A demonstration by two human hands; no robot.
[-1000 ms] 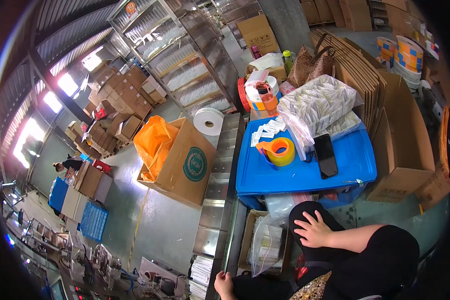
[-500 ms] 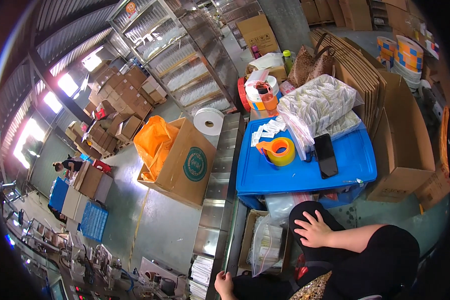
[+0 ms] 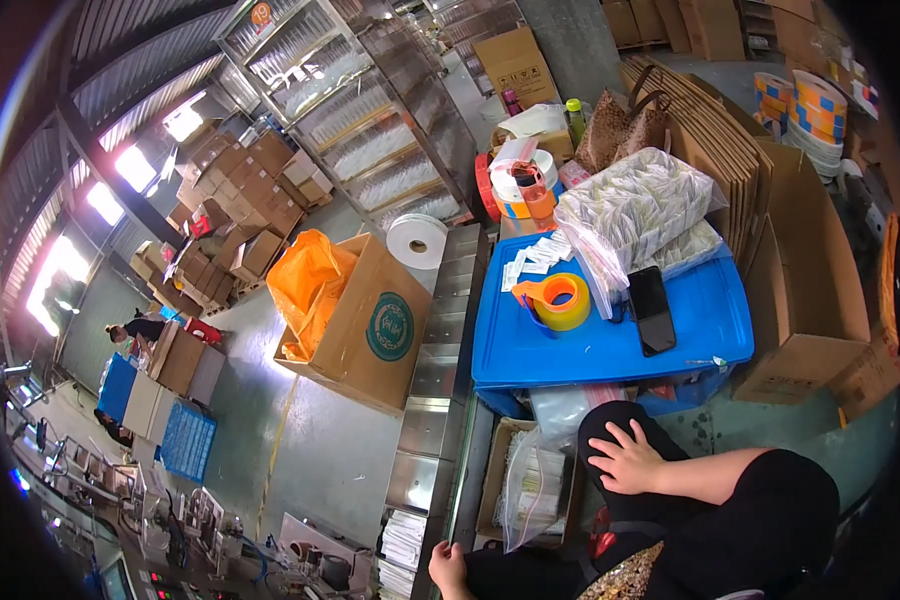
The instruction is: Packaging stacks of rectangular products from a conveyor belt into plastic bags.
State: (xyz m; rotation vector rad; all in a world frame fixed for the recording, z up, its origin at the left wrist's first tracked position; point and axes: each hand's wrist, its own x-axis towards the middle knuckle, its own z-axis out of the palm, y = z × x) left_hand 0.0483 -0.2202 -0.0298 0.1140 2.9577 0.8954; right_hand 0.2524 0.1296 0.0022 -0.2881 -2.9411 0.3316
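My right hand point(image 3: 627, 460) lies flat on my raised, black-clothed knee, its fingers spread and holding nothing. My left hand point(image 3: 448, 567) is at the lower edge of the view, beside the metal chute point(image 3: 425, 440). Its fingers are curled in, with nothing showing in them. Just left of it, a stack of white packets point(image 3: 402, 545) sits in the chute. Between my hands, an open carton point(image 3: 492, 500) holds a clear bag of white packets point(image 3: 535, 490).
Ahead stands a blue lidded bin point(image 3: 530, 355) bearing a tape roll point(image 3: 567, 312), a phone point(image 3: 652, 312), small white packets point(image 3: 540, 258) and a bulging clear bag point(image 3: 635, 205). An orange-lined carton point(image 3: 400, 375) stands left of the chute. Flattened cardboard point(image 3: 715, 140) leans at right.
Both my hands stay where they were. In the far left background, a person at a table has shifted their head and arms slightly.
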